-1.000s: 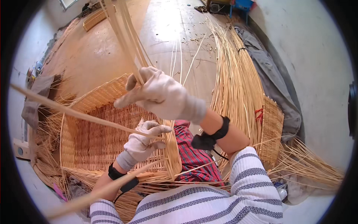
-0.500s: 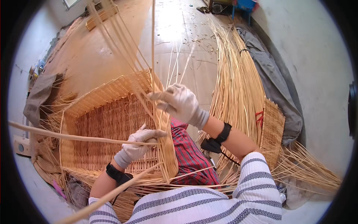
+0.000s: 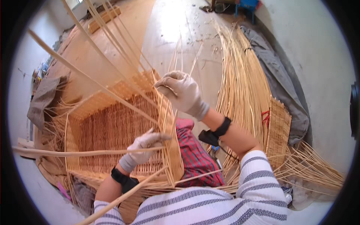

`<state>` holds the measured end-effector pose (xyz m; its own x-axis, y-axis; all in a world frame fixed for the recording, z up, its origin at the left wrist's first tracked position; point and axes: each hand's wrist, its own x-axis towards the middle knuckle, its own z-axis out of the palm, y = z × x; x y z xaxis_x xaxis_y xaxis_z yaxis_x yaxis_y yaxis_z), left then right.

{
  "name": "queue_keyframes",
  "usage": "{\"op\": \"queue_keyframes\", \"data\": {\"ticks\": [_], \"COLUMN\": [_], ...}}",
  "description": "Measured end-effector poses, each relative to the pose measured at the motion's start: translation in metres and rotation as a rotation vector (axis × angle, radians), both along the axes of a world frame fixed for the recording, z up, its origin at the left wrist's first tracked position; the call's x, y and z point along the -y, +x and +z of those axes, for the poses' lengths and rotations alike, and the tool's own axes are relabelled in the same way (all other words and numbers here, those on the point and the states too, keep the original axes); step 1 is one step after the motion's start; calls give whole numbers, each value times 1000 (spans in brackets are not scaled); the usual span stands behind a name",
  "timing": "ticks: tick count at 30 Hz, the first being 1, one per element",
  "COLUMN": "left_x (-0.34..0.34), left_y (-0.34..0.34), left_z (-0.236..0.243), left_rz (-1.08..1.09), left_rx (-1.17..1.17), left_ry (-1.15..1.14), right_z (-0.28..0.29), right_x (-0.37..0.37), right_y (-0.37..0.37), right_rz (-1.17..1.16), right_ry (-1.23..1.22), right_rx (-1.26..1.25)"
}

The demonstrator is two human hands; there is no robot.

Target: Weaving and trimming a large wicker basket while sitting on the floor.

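A rectangular wicker basket (image 3: pixel 123 131) lies tilted in front of me, its brown woven base facing up inside pale woven walls. Long willow rods (image 3: pixel 93 82) fan up and left from its right rim (image 3: pixel 173 150). My left hand (image 3: pixel 144 147), in a whitish glove, is open, thumb raised and fingers stretched to that rim; one thick rod (image 3: pixel 86 153) runs left beside it. Above the rim's far right part is my gloved right hand (image 3: pixel 182 92), fingers curled closed; whatever they hold is hidden.
To the right lies a large bundle of loose willow rods (image 3: pixel 242 75) beside grey cloth (image 3: pixel 277 71). A smaller woven panel (image 3: pixel 278 131) leans there. Red plaid cloth (image 3: pixel 197 157) is under the basket's right side. A wooden block (image 3: pixel 105 19) rests far left.
The upright rod by my right hand no longer stands there; rods now slant farther left. My right hand has shifted slightly up and right. My left fingers have loosened at the rim.
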<state>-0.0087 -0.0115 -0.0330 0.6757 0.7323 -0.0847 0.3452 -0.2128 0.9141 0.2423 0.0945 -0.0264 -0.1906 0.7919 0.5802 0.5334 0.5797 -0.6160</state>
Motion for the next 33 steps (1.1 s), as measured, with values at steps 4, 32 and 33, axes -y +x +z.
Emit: {"op": "queue_keyframes", "data": {"ticks": [4, 32, 33], "left_x": [-12, -27, -28], "left_y": [2, 2, 4], "left_z": [6, 5, -2], "left_rz": [32, 8, 3], "left_rx": [5, -106, -109], "left_ry": [-81, 475, 476], "right_z": [2, 3, 7], "right_x": [26, 165, 186], "right_y": [11, 3, -2], "right_rz": [483, 70, 179], "right_ry": [-44, -447, -620], "right_rx": [-12, 120, 307]}}
